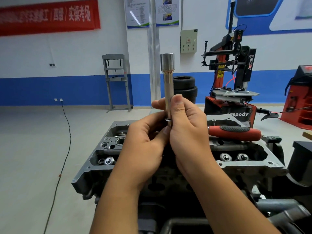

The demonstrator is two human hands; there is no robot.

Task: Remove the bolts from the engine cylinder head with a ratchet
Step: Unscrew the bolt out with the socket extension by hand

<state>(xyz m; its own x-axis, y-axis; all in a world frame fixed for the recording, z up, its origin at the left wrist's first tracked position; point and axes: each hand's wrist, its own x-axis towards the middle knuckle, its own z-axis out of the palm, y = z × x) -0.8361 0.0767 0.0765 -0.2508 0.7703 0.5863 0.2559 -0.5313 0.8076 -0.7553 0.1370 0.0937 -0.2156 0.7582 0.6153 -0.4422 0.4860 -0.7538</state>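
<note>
A grey engine cylinder head (pixel 94 159) fills the lower middle of the view, with valve springs showing in its open top. Above it, both hands hold a long silver socket extension (pixel 168 78) upright, its wide socket end pointing up. My right hand (pixel 187 132) grips the shaft with the thumb along it. My left hand (pixel 145 141) pinches the lower end, where a small ring sits on the shaft. The ratchet's red and black handle (pixel 234 131) sticks out to the right from behind my right hand, lying over the head. Its drive end is hidden.
A red and black tyre changer (pixel 236 73) stands behind the engine on the right. Stacked tyres (pixel 184 89) and a grey press frame (pixel 116 81) stand by the far wall. A black cable (pixel 66 132) runs across the floor at left. A red machine (pixel 300 98) is far right.
</note>
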